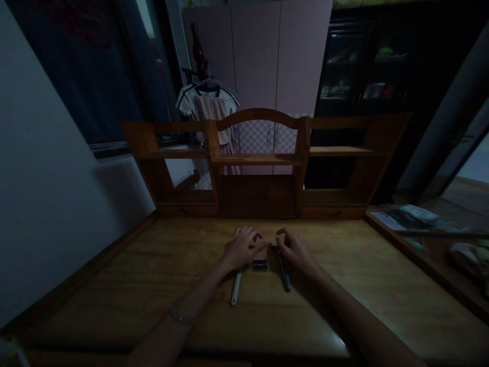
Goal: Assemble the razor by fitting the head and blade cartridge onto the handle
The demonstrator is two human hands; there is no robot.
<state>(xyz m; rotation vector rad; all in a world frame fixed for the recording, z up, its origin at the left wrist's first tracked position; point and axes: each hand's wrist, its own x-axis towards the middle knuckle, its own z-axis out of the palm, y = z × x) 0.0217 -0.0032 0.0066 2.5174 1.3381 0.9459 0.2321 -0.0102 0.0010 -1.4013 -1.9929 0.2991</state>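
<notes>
Desk (153, 285): wooden, fills the lower half of the frame, dimly lit.

Left hand (242, 248): centre of the frame, palm down on the desk, fingers curled loosely. It lies over the upper end of the white pen; whether the fingers actually pinch it cannot be told in the low light.

White pen (236, 288): pale, slim, lying on the desk just below the left hand, its lower end pointing toward the bottom of the frame, its upper end hidden under the hand.

Right hand (297, 249): just right of the left hand, palm down, fingers bent inward, fingertips at the upper end of the dark pen. A firm grip cannot be confirmed.

Dark pen (284, 272): lying on the desk under and below the right hand, tilted slightly, lower end toward the bottom right.

Cap (260, 264): small dark oblong piece, lying flat between the two pens, just below the gap between the hands, touching neither.

Bracelet (179, 317): thin band on the left wrist, lower centre-left.

Hutch (260, 168): wooden shelf unit at the back of the desk, centre of the frame, arched top.

Clothes (208, 109): on a hanger behind the hutch, upper centre-left.

Wardrobe (260, 56): pink doors, top centre.

Papers (412, 216): on a side surface, right edge.
</notes>
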